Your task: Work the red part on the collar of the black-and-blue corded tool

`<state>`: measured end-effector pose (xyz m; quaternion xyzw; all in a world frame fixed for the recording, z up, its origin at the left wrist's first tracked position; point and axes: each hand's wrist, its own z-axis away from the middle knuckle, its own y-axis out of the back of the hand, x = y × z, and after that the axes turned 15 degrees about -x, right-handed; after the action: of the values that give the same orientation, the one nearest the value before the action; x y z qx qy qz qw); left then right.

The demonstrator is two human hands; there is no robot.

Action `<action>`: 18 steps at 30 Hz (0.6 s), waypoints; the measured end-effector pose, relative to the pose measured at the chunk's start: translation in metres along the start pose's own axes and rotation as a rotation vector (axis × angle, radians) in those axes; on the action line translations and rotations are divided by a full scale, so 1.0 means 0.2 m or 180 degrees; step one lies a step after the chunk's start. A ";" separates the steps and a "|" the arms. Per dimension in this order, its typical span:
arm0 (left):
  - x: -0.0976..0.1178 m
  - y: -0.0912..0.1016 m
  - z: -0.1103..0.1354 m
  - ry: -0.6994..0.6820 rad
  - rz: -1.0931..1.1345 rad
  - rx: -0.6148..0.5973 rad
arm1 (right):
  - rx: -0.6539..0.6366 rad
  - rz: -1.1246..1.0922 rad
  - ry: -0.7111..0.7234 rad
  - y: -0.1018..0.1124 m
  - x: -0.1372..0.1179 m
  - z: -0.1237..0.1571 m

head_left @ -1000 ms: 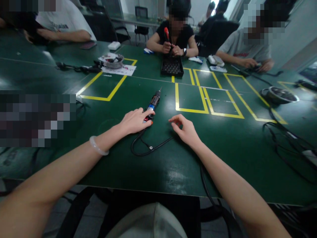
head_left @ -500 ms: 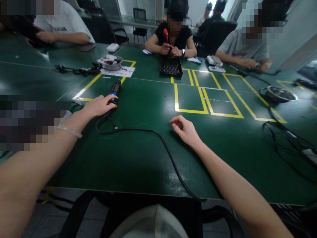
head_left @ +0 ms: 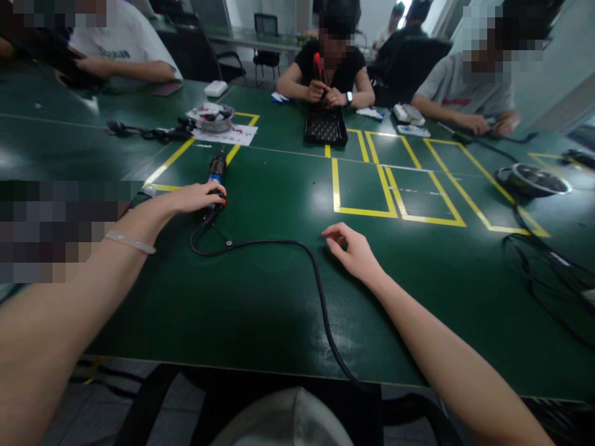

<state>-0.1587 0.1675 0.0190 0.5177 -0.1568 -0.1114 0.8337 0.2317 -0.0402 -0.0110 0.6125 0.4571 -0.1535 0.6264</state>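
My left hand (head_left: pixel 193 198) lies over the rear end of a corded electric screwdriver (head_left: pixel 214 176) on the green table (head_left: pixel 260 291), fingers closed round its handle. The tool's tip points away from me toward a yellow tape line. Its black cable (head_left: pixel 297 272) loops across the table and runs off the near edge. My right hand (head_left: pixel 354 251) rests on the table to the right, fingers loosely curled with thumb and forefinger almost touching; nothing is visible in it.
Yellow tape rectangles (head_left: pixel 367 186) mark the table. A black tray (head_left: pixel 325 127) sits before a person opposite. A bowl on paper (head_left: pixel 214 118) is at the back left, a round dark part (head_left: pixel 534 178) and loose cables (head_left: pixel 543 266) at the right. Other people sit around.
My left hand carried the screwdriver from the table's middle to the left, pulling its cable out into a long curve, then set it down. My right hand barely moved.
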 end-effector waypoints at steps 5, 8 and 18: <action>0.21 -0.07 0.08 -0.0221 0.0190 -0.0303 | 0.0060 0.0221 0.0030 0.00 -0.01 0.00; 0.42 -0.12 0.15 -0.0232 0.0062 -0.0362 | 0.0011 0.0361 0.0064 -0.01 -0.03 0.01; 1.09 -0.23 0.24 -0.0454 -0.0135 -0.0368 | -0.0478 0.0942 -0.0198 -0.02 -0.02 0.01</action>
<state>0.0239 0.0319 0.0304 0.4627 -0.1980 -0.1744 0.8463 0.2280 -0.0440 -0.0108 0.6196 0.3524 -0.0439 0.7000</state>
